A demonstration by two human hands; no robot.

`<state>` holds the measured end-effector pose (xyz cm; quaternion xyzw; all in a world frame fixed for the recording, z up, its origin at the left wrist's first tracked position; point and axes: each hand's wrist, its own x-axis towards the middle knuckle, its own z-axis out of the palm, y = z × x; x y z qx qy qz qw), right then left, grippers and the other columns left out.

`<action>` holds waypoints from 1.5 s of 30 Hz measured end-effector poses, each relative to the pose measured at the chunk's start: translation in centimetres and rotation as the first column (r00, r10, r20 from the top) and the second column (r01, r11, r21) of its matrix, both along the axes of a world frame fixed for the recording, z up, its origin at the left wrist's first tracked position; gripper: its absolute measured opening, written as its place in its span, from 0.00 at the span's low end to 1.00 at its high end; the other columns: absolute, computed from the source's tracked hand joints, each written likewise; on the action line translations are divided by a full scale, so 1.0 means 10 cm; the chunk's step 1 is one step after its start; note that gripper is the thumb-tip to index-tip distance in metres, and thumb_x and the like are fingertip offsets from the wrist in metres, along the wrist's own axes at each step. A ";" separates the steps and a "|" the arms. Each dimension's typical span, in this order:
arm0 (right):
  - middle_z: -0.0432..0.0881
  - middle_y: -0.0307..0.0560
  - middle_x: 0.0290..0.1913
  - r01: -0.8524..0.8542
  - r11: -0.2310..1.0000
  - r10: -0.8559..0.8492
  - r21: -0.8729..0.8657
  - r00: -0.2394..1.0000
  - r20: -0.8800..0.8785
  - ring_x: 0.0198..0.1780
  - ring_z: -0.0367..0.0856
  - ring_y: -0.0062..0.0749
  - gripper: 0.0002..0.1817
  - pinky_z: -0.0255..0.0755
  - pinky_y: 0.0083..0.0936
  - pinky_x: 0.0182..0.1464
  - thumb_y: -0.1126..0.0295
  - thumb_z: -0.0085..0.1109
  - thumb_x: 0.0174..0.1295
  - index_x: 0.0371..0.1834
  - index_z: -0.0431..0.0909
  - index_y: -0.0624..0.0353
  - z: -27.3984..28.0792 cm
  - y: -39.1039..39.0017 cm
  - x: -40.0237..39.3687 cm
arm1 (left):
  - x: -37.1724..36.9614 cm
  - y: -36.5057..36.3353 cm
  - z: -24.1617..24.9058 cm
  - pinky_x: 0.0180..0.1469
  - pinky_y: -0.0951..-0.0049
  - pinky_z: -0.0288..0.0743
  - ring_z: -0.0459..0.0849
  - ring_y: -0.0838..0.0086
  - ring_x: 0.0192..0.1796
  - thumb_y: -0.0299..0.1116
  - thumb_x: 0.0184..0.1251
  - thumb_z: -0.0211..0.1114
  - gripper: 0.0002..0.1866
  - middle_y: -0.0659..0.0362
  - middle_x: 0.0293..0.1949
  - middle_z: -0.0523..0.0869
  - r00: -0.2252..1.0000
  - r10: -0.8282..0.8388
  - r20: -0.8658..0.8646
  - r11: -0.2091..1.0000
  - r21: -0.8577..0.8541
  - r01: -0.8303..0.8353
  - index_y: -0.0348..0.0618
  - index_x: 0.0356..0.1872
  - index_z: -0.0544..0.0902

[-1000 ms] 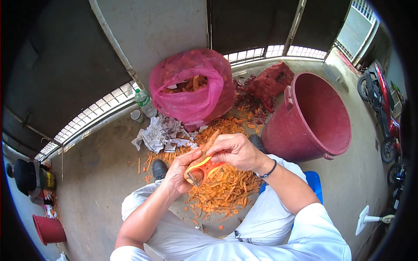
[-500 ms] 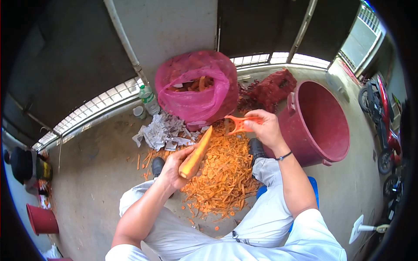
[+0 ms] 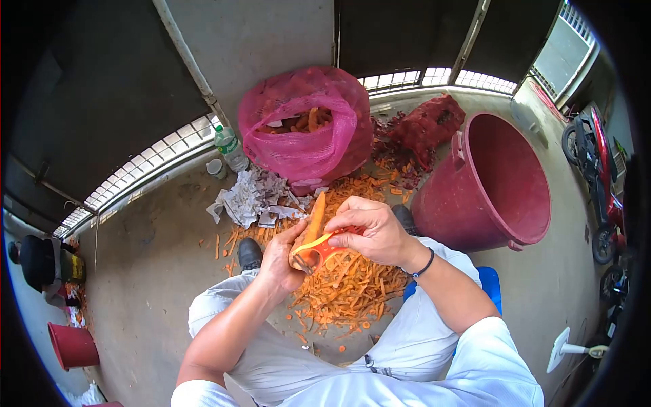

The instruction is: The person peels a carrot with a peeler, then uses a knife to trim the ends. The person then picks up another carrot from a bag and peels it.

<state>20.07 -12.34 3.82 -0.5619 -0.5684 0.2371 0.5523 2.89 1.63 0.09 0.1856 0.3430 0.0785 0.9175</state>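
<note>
My left hand [image 3: 279, 261] is wrapped round the thick end of a carrot [image 3: 317, 220], whose narrow tip points up and away from me. In my right hand [image 3: 373, 234] is an orange peeler [image 3: 329, 249], gripped by its handle. The peeler's head lies at the carrot's thick end, close to my left fingers. Part of the carrot is hidden behind the peeler and the hands. Below both hands, a heap of carrot peelings [image 3: 352, 292] covers the floor between my feet.
A pink mesh sack [image 3: 305, 159] holding carrots stands ahead, with crumpled paper [image 3: 251, 197] and a plastic bottle [image 3: 230, 148] at its left. To the right are a red mesh bag [image 3: 430, 125] and a large maroon tub [image 3: 441, 207]. Motorbikes [image 3: 597, 169] stand far right.
My right hand has brought the peeler down and left, from beyond the carrot's tip to its thick end. The carrot, still in my left hand, now points more upright.
</note>
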 end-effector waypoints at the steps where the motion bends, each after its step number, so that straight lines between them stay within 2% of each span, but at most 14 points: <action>1: 0.85 0.43 0.42 0.005 1.000 -0.005 -0.019 1.000 -0.006 0.41 0.84 0.25 0.13 0.77 0.22 0.42 0.80 0.77 0.58 0.46 0.91 0.61 0.03 -0.03 0.00 | 0.01 -0.03 0.07 0.53 0.63 0.87 0.90 0.67 0.54 0.40 0.86 0.53 0.19 0.53 0.57 0.88 1.000 -0.020 0.003 1.000 0.006 0.020 0.43 0.67 0.78; 5: 0.85 0.43 0.40 0.035 0.999 -0.034 -0.039 0.999 0.019 0.41 0.85 0.27 0.11 0.78 0.24 0.42 0.80 0.77 0.57 0.44 0.91 0.62 0.09 -0.06 0.08 | -0.08 0.00 0.17 0.53 0.66 0.87 0.90 0.67 0.53 0.37 0.83 0.57 0.20 0.53 0.56 0.89 0.995 -0.098 0.006 0.991 0.090 0.097 0.42 0.70 0.78; 8: 0.85 0.45 0.36 0.322 0.942 -0.300 -0.095 0.934 0.192 0.39 0.86 0.29 0.10 0.78 0.26 0.41 0.79 0.76 0.55 0.41 0.91 0.62 -0.04 -0.11 0.66 | -0.18 0.02 0.17 0.46 0.69 0.87 0.91 0.67 0.47 0.37 0.81 0.62 0.21 0.54 0.53 0.89 0.987 -0.162 0.020 0.973 0.169 0.157 0.41 0.68 0.80; 10: 0.85 0.54 0.39 0.588 0.809 -0.462 -0.006 0.643 0.611 0.44 0.86 0.50 0.09 0.80 0.39 0.48 0.75 0.72 0.55 0.40 0.90 0.59 -0.24 -0.21 1.17 | -0.29 0.11 0.23 0.42 0.68 0.87 0.91 0.66 0.45 0.38 0.80 0.63 0.20 0.53 0.51 0.90 0.909 -0.396 0.128 0.916 0.126 0.381 0.41 0.66 0.82; 13: 0.85 0.54 0.39 0.787 0.616 -0.615 0.007 0.475 0.630 0.45 0.87 0.50 0.12 0.80 0.39 0.51 0.72 0.72 0.58 0.46 0.89 0.60 -0.31 -0.30 1.40 | -0.25 0.13 0.18 0.38 0.67 0.86 0.90 0.65 0.42 0.42 0.81 0.61 0.23 0.51 0.50 0.89 0.937 -0.342 0.076 0.938 0.083 0.336 0.42 0.69 0.79; 15: 0.86 0.51 0.39 0.766 0.643 -0.616 0.020 0.501 0.608 0.44 0.88 0.44 0.13 0.82 0.36 0.50 0.73 0.73 0.59 0.47 0.88 0.61 -0.30 -0.25 1.30 | -0.20 0.15 0.08 0.40 0.67 0.84 0.88 0.65 0.40 0.45 0.83 0.58 0.22 0.49 0.49 0.89 0.970 -0.235 0.064 0.972 0.030 0.234 0.42 0.66 0.78; 18: 0.87 0.41 0.46 0.460 0.871 -0.478 -0.174 0.875 -0.082 0.46 0.88 0.22 0.13 0.82 0.24 0.48 0.77 0.77 0.59 0.46 0.89 0.63 -0.31 -0.17 0.97 | -0.19 0.21 -0.02 0.41 0.65 0.82 0.88 0.65 0.41 0.45 0.83 0.57 0.19 0.49 0.48 0.89 0.981 -0.182 0.072 0.983 0.016 0.181 0.42 0.62 0.79; 20: 0.86 0.37 0.44 0.235 0.965 -0.259 -0.117 0.929 -0.264 0.45 0.86 0.20 0.11 0.81 0.22 0.47 0.79 0.77 0.59 0.45 0.90 0.62 -0.19 -0.09 0.64 | -0.17 0.16 0.00 0.40 0.65 0.81 0.88 0.66 0.41 0.45 0.83 0.58 0.18 0.50 0.46 0.89 0.985 -0.157 0.074 0.988 0.001 0.157 0.42 0.61 0.80; 23: 0.84 0.40 0.43 0.055 0.997 -0.063 -0.053 0.985 -0.162 0.42 0.83 0.20 0.13 0.79 0.19 0.44 0.83 0.77 0.58 0.45 0.89 0.65 -0.03 -0.05 0.25 | -0.16 0.14 -0.12 0.39 0.68 0.82 0.89 0.64 0.42 0.45 0.81 0.60 0.19 0.51 0.48 0.89 0.992 -0.108 0.072 0.994 -0.023 0.109 0.39 0.59 0.81; 29: 0.84 0.42 0.41 0.019 1.000 -0.019 -0.005 0.998 0.067 0.40 0.84 0.23 0.13 0.78 0.20 0.42 0.78 0.79 0.58 0.47 0.90 0.63 0.13 -0.04 -0.02 | -0.03 0.02 -0.05 0.41 0.62 0.82 0.89 0.70 0.42 0.43 0.83 0.57 0.15 0.56 0.48 0.89 0.999 -0.017 -0.052 1.000 0.015 0.017 0.45 0.57 0.80; 38: 0.84 0.43 0.39 0.008 0.999 -0.006 -0.053 1.000 0.029 0.39 0.84 0.24 0.12 0.78 0.22 0.40 0.77 0.78 0.58 0.46 0.91 0.61 0.17 -0.12 0.11 | -0.10 -0.05 0.11 0.47 0.69 0.87 0.89 0.71 0.50 0.40 0.81 0.62 0.24 0.56 0.55 0.89 0.991 -0.122 0.051 0.986 0.117 0.115 0.41 0.71 0.78; 40: 0.86 0.47 0.40 0.166 0.983 -0.155 -0.079 0.979 0.133 0.40 0.87 0.32 0.10 0.80 0.27 0.43 0.76 0.77 0.58 0.43 0.91 0.61 0.07 -0.12 0.43 | -0.15 -0.02 0.14 0.43 0.71 0.86 0.89 0.72 0.48 0.39 0.79 0.63 0.25 0.56 0.54 0.89 0.976 -0.212 0.057 0.972 0.113 0.204 0.41 0.72 0.78; 42: 0.87 0.53 0.41 0.469 0.883 -0.414 0.023 0.756 0.507 0.43 0.88 0.42 0.10 0.81 0.33 0.46 0.74 0.75 0.56 0.42 0.90 0.61 -0.05 -0.19 0.96 | -0.20 -0.02 0.22 0.43 0.71 0.86 0.89 0.69 0.47 0.38 0.78 0.64 0.25 0.54 0.52 0.90 0.978 -0.211 0.007 0.961 0.182 0.206 0.42 0.72 0.78; 45: 0.87 0.57 0.42 0.747 0.665 -0.564 0.009 0.494 0.661 0.44 0.88 0.49 0.13 0.81 0.38 0.49 0.72 0.75 0.55 0.43 0.89 0.62 -0.28 -0.33 1.42 | -0.28 0.06 0.26 0.44 0.67 0.85 0.88 0.64 0.45 0.39 0.79 0.64 0.26 0.50 0.50 0.89 0.889 -0.420 0.182 0.907 0.123 0.403 0.43 0.73 0.76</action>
